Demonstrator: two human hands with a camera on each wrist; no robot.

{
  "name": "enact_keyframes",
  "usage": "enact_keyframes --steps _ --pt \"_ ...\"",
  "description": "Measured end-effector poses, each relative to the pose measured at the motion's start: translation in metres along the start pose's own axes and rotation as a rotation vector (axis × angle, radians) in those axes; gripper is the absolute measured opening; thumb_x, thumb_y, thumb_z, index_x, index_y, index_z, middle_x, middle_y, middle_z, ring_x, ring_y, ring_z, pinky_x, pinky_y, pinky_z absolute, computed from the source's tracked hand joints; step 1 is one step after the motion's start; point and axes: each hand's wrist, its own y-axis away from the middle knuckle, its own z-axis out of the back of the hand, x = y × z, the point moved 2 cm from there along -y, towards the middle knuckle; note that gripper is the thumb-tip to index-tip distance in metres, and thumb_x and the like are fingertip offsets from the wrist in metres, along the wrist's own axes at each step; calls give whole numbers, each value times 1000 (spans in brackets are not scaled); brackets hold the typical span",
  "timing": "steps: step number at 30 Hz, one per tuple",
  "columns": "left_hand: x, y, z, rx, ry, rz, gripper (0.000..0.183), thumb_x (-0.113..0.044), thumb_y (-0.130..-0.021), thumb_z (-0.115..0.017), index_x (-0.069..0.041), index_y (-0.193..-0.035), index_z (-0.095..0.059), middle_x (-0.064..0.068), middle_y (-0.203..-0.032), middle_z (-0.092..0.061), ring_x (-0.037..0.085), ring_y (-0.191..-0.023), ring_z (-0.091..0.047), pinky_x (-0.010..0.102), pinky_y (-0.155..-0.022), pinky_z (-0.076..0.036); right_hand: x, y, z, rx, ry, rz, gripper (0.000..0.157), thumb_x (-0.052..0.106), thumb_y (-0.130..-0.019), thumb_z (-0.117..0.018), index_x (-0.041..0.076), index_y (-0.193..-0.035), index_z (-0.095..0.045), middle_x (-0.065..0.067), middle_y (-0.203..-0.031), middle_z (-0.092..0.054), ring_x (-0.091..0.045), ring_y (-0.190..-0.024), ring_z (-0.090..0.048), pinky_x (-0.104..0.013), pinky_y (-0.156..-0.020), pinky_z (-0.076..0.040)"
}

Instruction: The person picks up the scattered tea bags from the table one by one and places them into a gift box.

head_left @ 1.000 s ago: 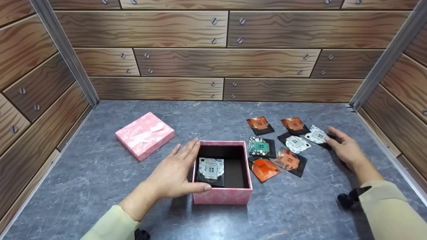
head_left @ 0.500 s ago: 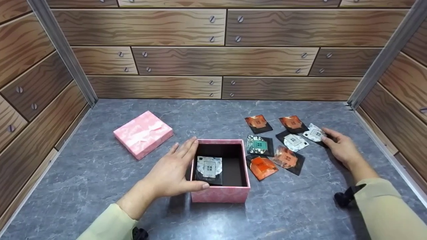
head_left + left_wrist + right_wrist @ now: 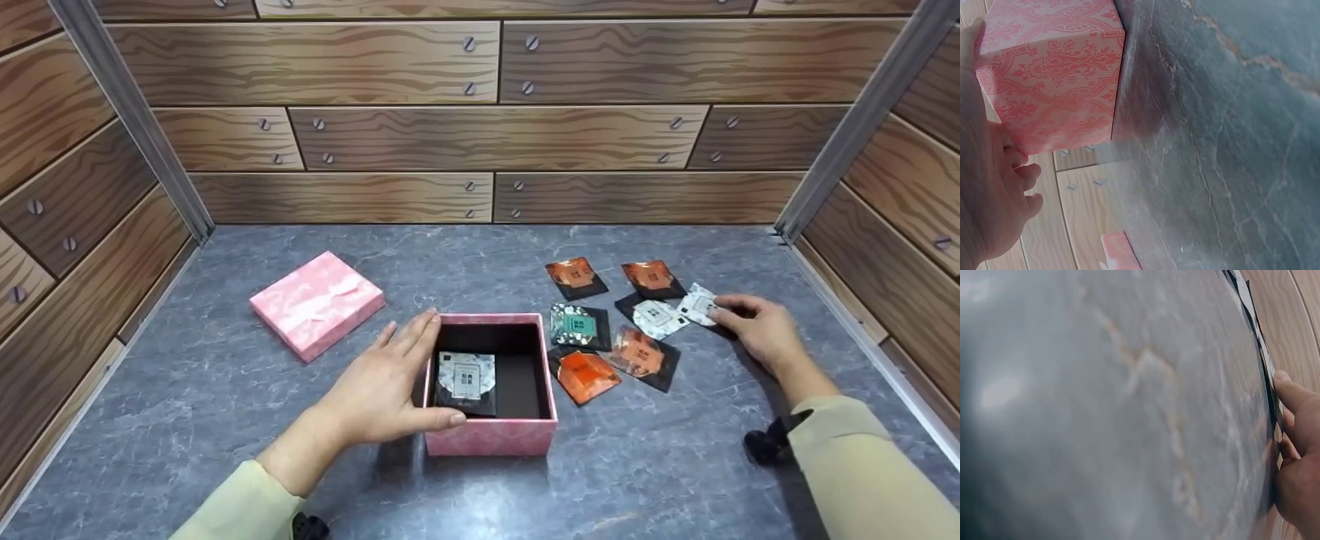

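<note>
My left hand (image 3: 375, 390) holds the open pink patterned box (image 3: 491, 439) by its left side. The thumb lies along the front rim, and the other fingers reach the far left corner. A white-and-black sachet (image 3: 465, 379) lies flat on the dark floor of the box, on its left. At the far right, my right hand (image 3: 765, 334) pinches the edge of another white-and-black sachet (image 3: 696, 304) between thumb and forefinger. In the right wrist view that sachet (image 3: 1269, 371) shows edge-on, low over the table. The left wrist view shows the outer box wall (image 3: 1061, 90).
The pink lid (image 3: 319, 304) with its bow stands back left. Between box and right hand lie several sachets: orange ones (image 3: 576, 277), a green one (image 3: 580, 326) and a white one (image 3: 654, 316), some overlapping. Wood-patterned walls (image 3: 375, 139) enclose the grey marbled table.
My right forefinger has come in closer to the thumb at the sachet's edge, and the sachet's tilt has shifted slightly. My left hand stays on the box. The whole view has drifted a little.
</note>
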Motion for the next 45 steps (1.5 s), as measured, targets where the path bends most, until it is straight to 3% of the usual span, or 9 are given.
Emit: enact_keyframes --steps 5,13,17,21,25,30,36,40,45 --pt "1 0 0 9 -3 2 127 -89 -86 -53 2 -168 -18 15 -175 -18 29 -161 -22 55 -129 -18 -1 0 0 -6 29 17 45 30 -100 -77 -4 -129 -71 -35 -139 -61 -52 -133 -51 -62 -113 -37" --pt "1 0 1 6 -2 -8 127 -88 -86 -55 2 -168 -18 16 -175 -18 29 -160 -23 55 -129 -18 -2 2 2 21 28 16 45 30 -101 -75 -4 -129 -67 -35 -139 -59 -51 -134 -49 -62 -113 -36" --pt "1 1 0 8 -4 -4 127 -88 -86 -54 2 -168 -18 15 -175 -18 28 -161 -22 54 -129 -17 -2 3 1 9 32 30 42 26 -100 -75 -5 -127 -67 -35 -135 -61 -48 -129 -52 -55 -109 -39" --pt "0 2 0 14 -7 5 127 -89 -86 -53 2 -168 -18 16 -175 -18 29 -161 -22 54 -129 -17 -2 3 0 -1 18 48 42 22 -99 -76 -6 -129 -65 -33 -132 -62 -41 -121 -55 -32 -98 -41" --pt "0 2 0 18 -7 10 128 -90 -86 -52 1 -168 -17 15 -176 -17 29 -161 -21 54 -129 -17 -4 2 0 1 -40 60 44 15 -98 -78 -7 -132 -62 -29 -131 -61 -22 -111 -54 -15 -88 -36" --pt "1 3 1 21 -4 12 127 -90 -86 -52 1 -168 -17 15 -176 -16 29 -161 -21 54 -129 -16 -6 1 1 -14 -122 78 42 4 -95 -77 -8 -132 -60 -15 -120 -63 -2 -97 -50 -10 -82 -40" --pt "2 2 1 17 -3 16 128 -90 -86 -53 1 -168 -17 14 -176 -17 28 -161 -21 54 -130 -16 -8 3 8 -41 -230 77 36 2 -97 -74 -8 -128 -61 10 -103 -58 -2 -94 -49 -10 -78 -43" --pt "1 2 0 9 2 12 127 -89 -86 -54 1 -168 -18 15 -176 -18 28 -161 -21 53 -130 -16 -9 5 16 -44 -338 50 22 3 -101 -69 5 -123 -70 13 -98 -58 -1 -89 -50 -12 -73 -46" --pt "0 1 0 1 2 7 127 -88 -86 -54 2 -168 -18 15 -175 -18 29 -160 -23 53 -130 -17 -10 6 22 -45 -529 -27 25 6 -104 -67 18 -121 -80 23 -102 -63 4 -92 -55 -8 -77 -48"
